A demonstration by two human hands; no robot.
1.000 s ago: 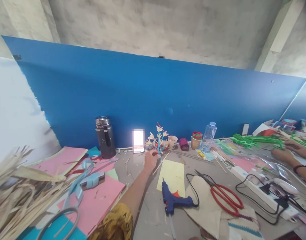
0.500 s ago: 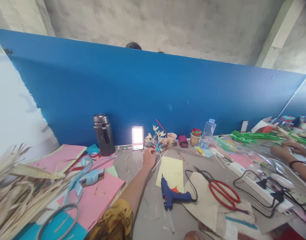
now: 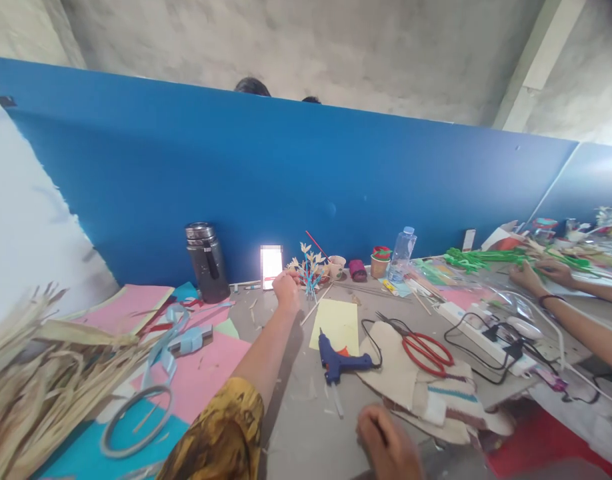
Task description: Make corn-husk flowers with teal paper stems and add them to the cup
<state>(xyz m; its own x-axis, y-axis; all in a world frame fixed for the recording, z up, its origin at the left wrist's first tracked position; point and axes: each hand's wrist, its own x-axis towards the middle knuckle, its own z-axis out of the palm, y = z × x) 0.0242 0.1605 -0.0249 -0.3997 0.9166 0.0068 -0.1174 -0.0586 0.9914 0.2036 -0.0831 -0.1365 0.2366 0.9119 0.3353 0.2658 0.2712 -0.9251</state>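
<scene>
My left hand [image 3: 287, 289] reaches far across the table, its fingers closed at the base of a small flower sprig [image 3: 309, 264] with blue stems and cream petals. The sprig stands upright between a lit phone [image 3: 271, 264] and a paper cup [image 3: 337, 265]. My right hand [image 3: 386, 441] hovers low at the near edge, fingers curled in, with nothing visible in them. A blue glue gun [image 3: 340, 360] lies in front of it, partly on a yellow sheet [image 3: 336, 321]. Red-handled scissors [image 3: 424, 347] lie on beige cloth [image 3: 401, 373].
A dark flask [image 3: 205, 261] stands by the blue partition [image 3: 306, 173]. Pink paper [image 3: 196, 380], tape rolls and dried straw [image 3: 41, 373] crowd the left. A power strip [image 3: 479, 337] with cables, a water bottle [image 3: 402, 253] and green stems [image 3: 481, 257] lie right, where another person's hands [image 3: 546, 275] work.
The view has tipped down and shifted right. My left hand moved slightly left and farther away with the sprig. My right hand has come into view at the bottom edge.
</scene>
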